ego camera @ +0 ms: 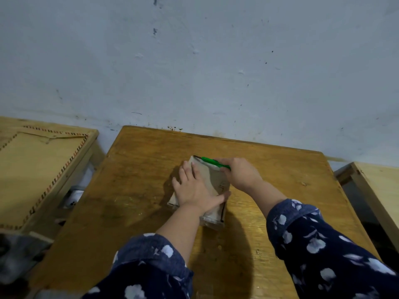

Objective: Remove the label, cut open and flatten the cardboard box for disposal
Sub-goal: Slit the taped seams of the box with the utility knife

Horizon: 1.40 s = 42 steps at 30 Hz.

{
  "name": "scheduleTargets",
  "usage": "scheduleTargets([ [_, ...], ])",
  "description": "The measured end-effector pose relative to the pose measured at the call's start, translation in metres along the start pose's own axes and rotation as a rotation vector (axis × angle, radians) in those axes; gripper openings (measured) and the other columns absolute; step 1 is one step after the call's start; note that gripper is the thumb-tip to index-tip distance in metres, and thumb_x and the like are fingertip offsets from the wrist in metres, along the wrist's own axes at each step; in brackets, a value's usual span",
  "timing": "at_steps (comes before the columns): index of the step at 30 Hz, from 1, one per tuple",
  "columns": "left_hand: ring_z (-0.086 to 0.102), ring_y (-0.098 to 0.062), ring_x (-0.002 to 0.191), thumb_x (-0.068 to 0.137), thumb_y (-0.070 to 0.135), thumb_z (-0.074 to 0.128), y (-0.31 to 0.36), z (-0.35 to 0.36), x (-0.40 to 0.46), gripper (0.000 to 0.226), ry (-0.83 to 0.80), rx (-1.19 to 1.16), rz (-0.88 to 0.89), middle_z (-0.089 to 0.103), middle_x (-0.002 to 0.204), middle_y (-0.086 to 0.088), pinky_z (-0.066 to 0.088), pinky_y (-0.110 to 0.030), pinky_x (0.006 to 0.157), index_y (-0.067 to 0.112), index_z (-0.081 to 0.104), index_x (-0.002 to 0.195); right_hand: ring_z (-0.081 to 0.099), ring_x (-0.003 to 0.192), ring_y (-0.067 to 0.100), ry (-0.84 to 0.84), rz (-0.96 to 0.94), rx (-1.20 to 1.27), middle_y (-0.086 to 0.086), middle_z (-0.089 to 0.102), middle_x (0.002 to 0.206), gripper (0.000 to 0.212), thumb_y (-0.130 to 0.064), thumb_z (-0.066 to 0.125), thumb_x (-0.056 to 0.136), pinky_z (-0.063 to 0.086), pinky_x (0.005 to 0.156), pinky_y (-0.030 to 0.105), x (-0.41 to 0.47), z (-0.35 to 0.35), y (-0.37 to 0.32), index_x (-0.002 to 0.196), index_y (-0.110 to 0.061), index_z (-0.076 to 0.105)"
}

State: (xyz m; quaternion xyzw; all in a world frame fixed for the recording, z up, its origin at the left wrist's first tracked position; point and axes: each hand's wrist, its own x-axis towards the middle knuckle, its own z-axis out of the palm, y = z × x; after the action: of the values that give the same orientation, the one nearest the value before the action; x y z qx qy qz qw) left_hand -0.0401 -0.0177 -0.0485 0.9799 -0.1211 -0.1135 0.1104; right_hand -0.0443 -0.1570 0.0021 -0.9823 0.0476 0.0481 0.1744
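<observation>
The wall (pixel 216 61), pale blue and marked with dark specks, runs behind everything. The wooden table (pixel 133 190) stands with its far edge against this wall. Bare tabletop shows on every side of the box, widest toward the left and the near edge. A second wooden table (pixel 38 169) with a patterned border stands to the left, separated by a narrow gap. The corner of another wooden piece (pixel 375 186) stands just beside the right edge.

The cardboard box (pixel 212 180) rests near the middle of the table, closer to the wall than to the near edge. Clear tape or film covers its near end.

The left hand (pixel 194 188) lies flat on the top of the box, fingers straight and spread, pressing down. The right hand (pixel 241 173) is clenched round the green cutter (pixel 212 162), whose tip lies at the far edge of the box. Both arms wear dark blue sleeves (pixel 323 244) with a white print.
</observation>
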Motion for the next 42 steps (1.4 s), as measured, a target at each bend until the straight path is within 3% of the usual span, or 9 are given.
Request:
scheduleTargets([
  [14,-0.005,-0.032,0.146,0.054,0.096,0.036,0.003,0.002,0.001,0.138,0.007,-0.021,-0.019,-0.009,0.159,-0.014,0.007,-0.053,0.115,0.008,-0.012,0.150,0.061,0.103,0.026,-0.007,-0.035,-0.022,0.004,0.066,0.120,0.040,-0.020,0.047,0.095,0.056,0.068,0.041,0.001,-0.007,0.008,0.133,-0.032,0.053],
  [17,-0.010,-0.032,0.146,0.053,0.098,0.032,0.002,0.004,0.002,0.139,0.004,-0.018,-0.020,-0.013,0.159,-0.015,0.003,-0.054,0.116,0.008,-0.014,0.149,0.061,0.103,0.028,-0.012,-0.041,-0.026,0.007,0.066,0.120,0.039,-0.021,0.046,0.096,0.057,0.069,0.044,0.004,-0.004,0.006,0.133,-0.032,0.053],
  [21,-0.017,-0.030,0.145,0.052,0.101,0.025,0.002,0.005,0.002,0.141,0.004,0.009,-0.029,-0.019,0.158,-0.015,-0.003,-0.055,0.116,0.007,-0.017,0.149,0.062,0.098,0.030,-0.037,-0.036,-0.099,0.009,0.067,0.117,0.040,-0.021,0.042,0.096,0.053,0.061,0.037,0.010,-0.001,0.001,0.134,-0.032,0.051],
  [27,-0.019,-0.030,0.145,0.049,0.102,0.022,0.003,0.006,0.002,0.143,-0.007,0.011,-0.044,-0.021,0.158,-0.015,-0.005,-0.054,0.116,0.007,-0.017,0.149,0.063,0.099,0.029,-0.039,-0.015,-0.190,0.010,0.064,0.122,0.041,-0.021,0.042,0.098,0.052,0.061,0.034,0.011,-0.004,0.002,0.137,-0.031,0.047],
  [31,-0.019,-0.029,0.145,0.049,0.102,0.023,0.004,0.005,0.002,0.143,-0.008,0.009,-0.051,-0.021,0.158,-0.014,-0.005,-0.055,0.116,0.008,-0.016,0.149,0.063,0.095,0.029,-0.039,-0.006,-0.204,0.008,0.065,0.120,0.041,-0.022,0.041,0.097,0.055,0.065,0.037,0.008,-0.004,0.007,0.136,-0.035,0.048],
  [36,-0.018,-0.029,0.145,0.050,0.099,0.026,0.004,0.003,0.001,0.141,-0.008,0.005,-0.052,-0.020,0.158,-0.014,-0.003,-0.056,0.116,0.007,-0.015,0.150,0.061,0.082,0.022,-0.047,0.029,-0.218,0.005,0.066,0.114,0.042,-0.021,0.042,0.097,0.047,0.054,0.031,-0.001,-0.008,0.016,0.137,-0.035,0.047],
  [42,-0.019,-0.030,0.145,0.053,0.098,0.030,0.005,0.003,0.000,0.140,-0.018,0.017,-0.059,-0.021,0.158,-0.014,-0.004,-0.056,0.116,0.008,-0.016,0.149,0.059,0.075,0.018,-0.030,0.068,-0.233,0.004,0.067,0.113,0.045,-0.017,0.043,0.096,0.047,0.052,0.029,-0.014,-0.012,0.028,0.137,-0.036,0.046],
])
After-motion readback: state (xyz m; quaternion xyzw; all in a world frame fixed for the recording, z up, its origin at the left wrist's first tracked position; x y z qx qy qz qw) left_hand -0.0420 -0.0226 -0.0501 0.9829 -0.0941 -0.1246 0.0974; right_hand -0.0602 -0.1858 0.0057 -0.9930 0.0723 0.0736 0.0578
